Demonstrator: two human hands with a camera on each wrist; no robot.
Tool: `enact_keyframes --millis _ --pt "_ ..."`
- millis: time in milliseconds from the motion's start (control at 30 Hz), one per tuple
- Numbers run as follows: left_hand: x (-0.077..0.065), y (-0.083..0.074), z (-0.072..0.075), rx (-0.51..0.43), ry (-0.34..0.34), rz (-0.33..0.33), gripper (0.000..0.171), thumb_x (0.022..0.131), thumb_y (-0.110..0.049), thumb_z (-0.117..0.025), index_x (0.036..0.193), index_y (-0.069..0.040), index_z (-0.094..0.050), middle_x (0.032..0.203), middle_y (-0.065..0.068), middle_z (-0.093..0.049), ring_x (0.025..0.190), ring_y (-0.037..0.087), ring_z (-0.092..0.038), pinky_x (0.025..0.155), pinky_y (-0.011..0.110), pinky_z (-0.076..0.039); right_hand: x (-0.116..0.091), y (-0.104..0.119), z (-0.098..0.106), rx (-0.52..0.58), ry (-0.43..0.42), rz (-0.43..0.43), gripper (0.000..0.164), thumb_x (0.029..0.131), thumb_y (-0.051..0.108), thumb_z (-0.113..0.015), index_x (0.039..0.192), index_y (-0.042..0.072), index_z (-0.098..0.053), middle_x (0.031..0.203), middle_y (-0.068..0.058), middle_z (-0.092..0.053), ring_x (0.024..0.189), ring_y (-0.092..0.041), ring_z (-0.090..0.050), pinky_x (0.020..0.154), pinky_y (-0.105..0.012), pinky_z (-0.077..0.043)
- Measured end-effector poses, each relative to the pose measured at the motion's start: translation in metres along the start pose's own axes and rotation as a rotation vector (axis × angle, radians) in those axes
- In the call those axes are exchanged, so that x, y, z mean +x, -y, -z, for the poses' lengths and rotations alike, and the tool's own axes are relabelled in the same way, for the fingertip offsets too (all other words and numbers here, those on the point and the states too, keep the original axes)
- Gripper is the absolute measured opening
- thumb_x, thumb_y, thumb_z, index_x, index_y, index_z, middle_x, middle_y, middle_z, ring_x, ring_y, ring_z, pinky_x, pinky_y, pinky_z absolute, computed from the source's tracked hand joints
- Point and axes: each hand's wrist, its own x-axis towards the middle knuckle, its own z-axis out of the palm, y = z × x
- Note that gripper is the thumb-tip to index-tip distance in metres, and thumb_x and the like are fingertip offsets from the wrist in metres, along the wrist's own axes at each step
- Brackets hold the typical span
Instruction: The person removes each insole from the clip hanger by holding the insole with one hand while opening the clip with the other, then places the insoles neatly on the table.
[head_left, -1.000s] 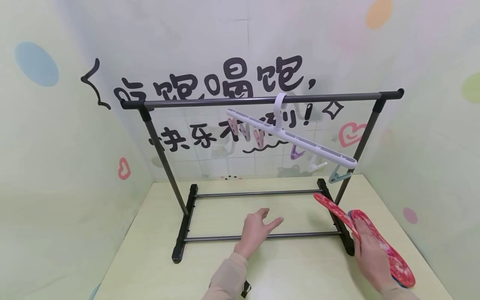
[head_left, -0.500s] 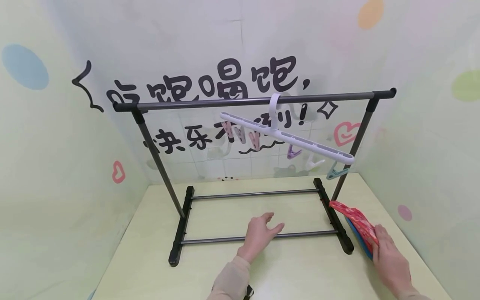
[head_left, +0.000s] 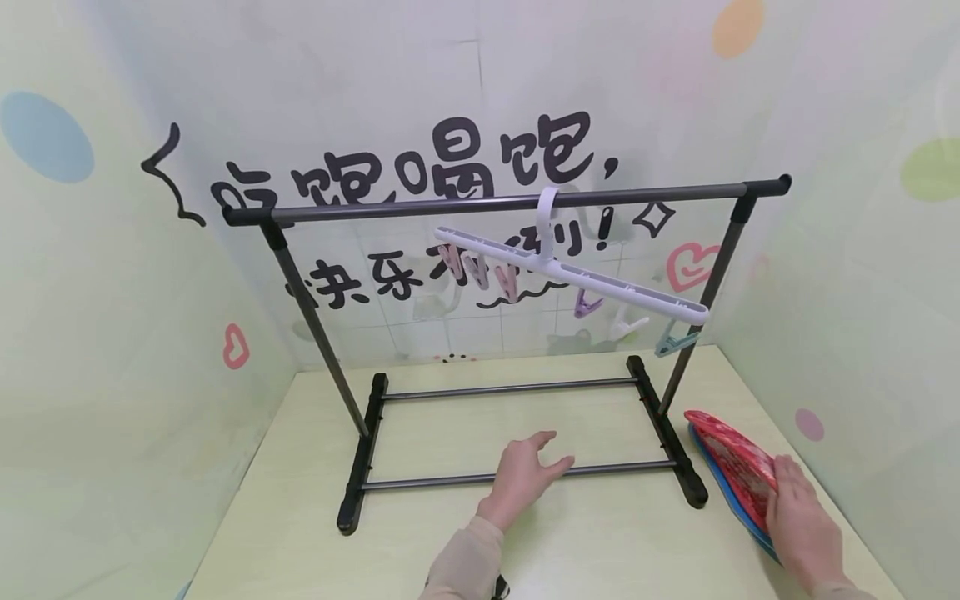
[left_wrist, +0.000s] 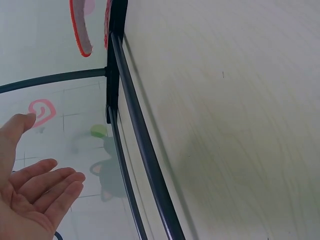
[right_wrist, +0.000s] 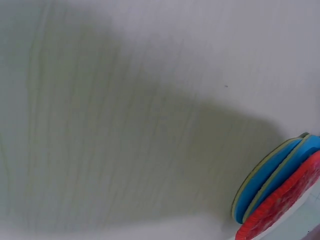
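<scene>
My left hand (head_left: 528,475) hovers open, fingers spread, just over the front lower bar (head_left: 435,481) of a black drying rack (head_left: 510,201); its palm (left_wrist: 37,192) also shows in the left wrist view beside that lower bar (left_wrist: 145,150). My right hand (head_left: 804,517) lies with straight fingers on a stack of insoles (head_left: 723,454), red-patterned on top and blue beneath, on the table at the right. The stack's edge (right_wrist: 280,200) shows in the right wrist view; the hand itself does not. A white clip hanger (head_left: 592,283) hangs tilted from the top bar.
The rack's right foot (head_left: 671,442) lies close to the left of the insoles. Coloured pegs (head_left: 588,304) dangle under the hanger. Decorated walls close in the pale green table (head_left: 585,542) on the left, back and right.
The right hand has drawn the insoles right and nearer, away from the rack's foot, and lowered them from a raised tilt into a flatter stack. The left hand shifted slightly toward the front bar.
</scene>
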Motion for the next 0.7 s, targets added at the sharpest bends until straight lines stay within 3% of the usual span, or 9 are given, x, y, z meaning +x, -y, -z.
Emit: enact_keyframes --millis 100,200,300,467,700 --pt "-0.001 0.000 -0.001 0.007 0.005 -0.001 0.047 0.088 -0.037 -0.073 0.121 -0.005 -0.069 0.113 0.014 -0.073 0.078 0.012 -0.068 0.087 0.036 -0.057 0.000 -0.002 -0.001 -0.032 0.040 -0.042 0.059 0.097 0.004 -0.050 0.147 -0.015 -0.025 0.147 -0.036 -0.034 0.137 -0.049 -0.036 0.099 -0.067 -0.038" --pt "-0.001 0.001 -0.001 0.004 0.016 0.006 0.046 0.088 -0.038 -0.073 0.121 -0.005 -0.069 0.104 0.013 -0.075 0.056 0.002 -0.046 0.088 0.036 -0.057 0.001 -0.003 -0.001 -0.044 0.062 -0.065 0.056 0.097 0.005 -0.049 0.145 -0.017 -0.028 0.146 -0.037 -0.034 0.136 -0.050 -0.037 0.099 -0.067 -0.038" --pt "-0.001 0.002 -0.001 0.000 0.031 0.022 0.048 0.089 -0.039 -0.072 0.122 -0.005 -0.069 0.086 0.011 -0.075 0.048 0.001 -0.029 0.089 0.036 -0.056 0.001 -0.003 -0.002 -0.047 0.088 -0.081 0.055 0.098 0.005 -0.048 0.144 -0.017 -0.028 0.147 -0.038 -0.032 0.136 -0.051 -0.035 0.099 -0.067 -0.037" --pt "-0.002 0.002 0.000 0.013 0.030 0.026 0.047 0.089 -0.039 -0.071 0.121 -0.004 -0.069 0.074 0.008 -0.073 0.046 0.001 -0.028 0.089 0.036 -0.056 0.001 -0.005 -0.004 -0.046 0.111 -0.096 0.056 0.099 0.005 -0.045 0.146 -0.017 -0.024 0.148 -0.038 -0.029 0.138 -0.051 -0.032 0.100 -0.068 -0.036" --pt "-0.003 0.006 0.001 0.032 -0.007 -0.026 0.045 0.089 -0.037 -0.071 0.116 -0.001 -0.070 0.096 0.013 -0.076 0.059 0.000 -0.046 0.087 0.040 -0.057 -0.006 -0.007 -0.011 -0.050 0.134 -0.035 0.053 0.098 0.004 -0.048 0.141 -0.022 -0.029 0.141 -0.043 -0.034 0.131 -0.056 -0.037 0.105 -0.066 -0.033"
